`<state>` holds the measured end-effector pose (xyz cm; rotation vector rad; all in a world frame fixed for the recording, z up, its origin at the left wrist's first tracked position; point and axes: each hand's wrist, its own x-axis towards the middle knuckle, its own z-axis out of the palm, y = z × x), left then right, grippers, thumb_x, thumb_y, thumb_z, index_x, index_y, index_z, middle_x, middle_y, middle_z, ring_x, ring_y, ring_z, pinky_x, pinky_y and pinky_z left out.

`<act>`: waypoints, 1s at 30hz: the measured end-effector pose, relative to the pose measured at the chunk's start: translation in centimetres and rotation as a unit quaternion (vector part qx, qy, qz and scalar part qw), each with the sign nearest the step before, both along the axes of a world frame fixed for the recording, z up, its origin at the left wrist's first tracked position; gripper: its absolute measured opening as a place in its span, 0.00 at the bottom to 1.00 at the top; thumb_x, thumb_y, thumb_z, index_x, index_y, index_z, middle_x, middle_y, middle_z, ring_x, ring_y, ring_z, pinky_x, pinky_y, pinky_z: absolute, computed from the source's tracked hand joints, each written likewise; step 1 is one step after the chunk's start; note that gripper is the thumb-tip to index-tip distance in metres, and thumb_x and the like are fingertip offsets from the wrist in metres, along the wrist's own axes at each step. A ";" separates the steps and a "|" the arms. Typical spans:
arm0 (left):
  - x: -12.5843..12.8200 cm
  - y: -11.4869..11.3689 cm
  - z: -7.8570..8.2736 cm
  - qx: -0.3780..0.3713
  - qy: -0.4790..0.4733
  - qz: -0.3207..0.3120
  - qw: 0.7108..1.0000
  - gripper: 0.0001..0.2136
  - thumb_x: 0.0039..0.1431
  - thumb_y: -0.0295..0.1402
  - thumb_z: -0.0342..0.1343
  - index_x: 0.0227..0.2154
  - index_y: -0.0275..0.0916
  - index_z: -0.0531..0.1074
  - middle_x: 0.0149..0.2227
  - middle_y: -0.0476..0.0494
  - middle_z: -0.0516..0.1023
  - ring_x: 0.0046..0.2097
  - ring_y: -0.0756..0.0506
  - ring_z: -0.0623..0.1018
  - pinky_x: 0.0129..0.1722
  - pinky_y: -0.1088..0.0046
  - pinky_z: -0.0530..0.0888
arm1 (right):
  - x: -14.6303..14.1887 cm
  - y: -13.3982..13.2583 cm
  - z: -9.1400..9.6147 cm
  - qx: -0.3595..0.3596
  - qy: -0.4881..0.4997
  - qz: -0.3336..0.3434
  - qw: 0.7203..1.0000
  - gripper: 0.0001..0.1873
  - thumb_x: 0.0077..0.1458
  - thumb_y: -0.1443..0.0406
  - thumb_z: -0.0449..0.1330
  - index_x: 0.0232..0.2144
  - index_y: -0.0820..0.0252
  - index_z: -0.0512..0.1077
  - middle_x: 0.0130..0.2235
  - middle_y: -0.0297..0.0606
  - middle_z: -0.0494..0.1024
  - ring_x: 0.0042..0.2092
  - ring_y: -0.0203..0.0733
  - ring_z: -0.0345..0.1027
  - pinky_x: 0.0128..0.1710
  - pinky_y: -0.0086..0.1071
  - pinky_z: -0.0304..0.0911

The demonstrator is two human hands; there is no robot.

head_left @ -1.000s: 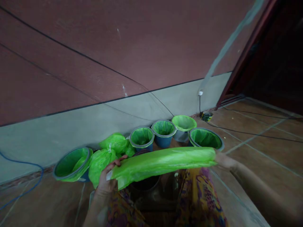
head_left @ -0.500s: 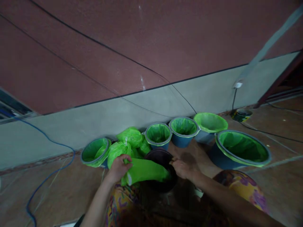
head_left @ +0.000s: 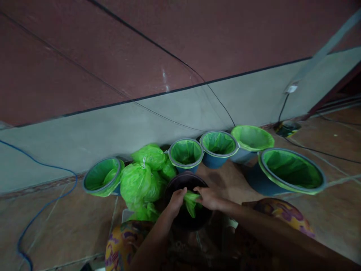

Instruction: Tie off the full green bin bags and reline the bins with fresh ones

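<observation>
On the brown tiled floor [head_left: 76, 231], near, stands a round, dark plastic bucket [head_left: 197, 223]. At its mouth, the left hand [head_left: 177, 200] and right hand [head_left: 208, 198] pinch opposite sides of bunched bright-green plastic film [head_left: 191, 204]. Handling this well probably calls for light, even finger pressure, since such film likely tears easily.

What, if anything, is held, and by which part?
Left hand and right hand hold a green plastic bag by opposite sides of its upper part.
</observation>
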<state>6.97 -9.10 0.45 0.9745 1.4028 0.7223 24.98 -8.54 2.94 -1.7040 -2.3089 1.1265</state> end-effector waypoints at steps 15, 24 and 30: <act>-4.1 -0.1 1.8 0.279 0.447 -0.135 0.839 0.16 0.50 0.17 0.46 0.30 0.39 0.77 0.43 0.39 0.77 0.48 0.40 0.71 0.52 0.61 0.65 | 3.0 2.2 1.9 -0.105 -0.070 0.157 0.979 0.07 0.31 0.68 0.65 0.22 0.60 0.78 0.21 0.34 0.74 0.24 0.37 0.64 0.25 0.28 0.55; -2.4 1.2 3.3 0.344 0.322 -0.010 0.882 0.20 0.56 0.27 0.51 0.52 0.39 0.70 0.59 0.37 0.64 0.59 0.39 0.65 0.59 0.59 0.63 | -1.0 2.2 0.4 -0.029 0.166 0.014 0.986 0.11 0.47 0.60 0.60 0.24 0.63 0.76 0.23 0.33 0.73 0.27 0.36 0.65 0.29 0.28 0.59; -0.7 -1.1 2.1 0.122 0.117 0.097 0.981 0.25 0.57 0.42 0.54 0.54 0.34 0.63 0.48 0.32 0.75 0.46 0.41 0.76 0.48 0.64 0.71 | -2.0 1.4 0.4 -0.208 0.373 -0.201 0.881 0.18 0.44 0.53 0.64 0.21 0.63 0.71 0.19 0.31 0.69 0.21 0.33 0.63 0.24 0.28 0.63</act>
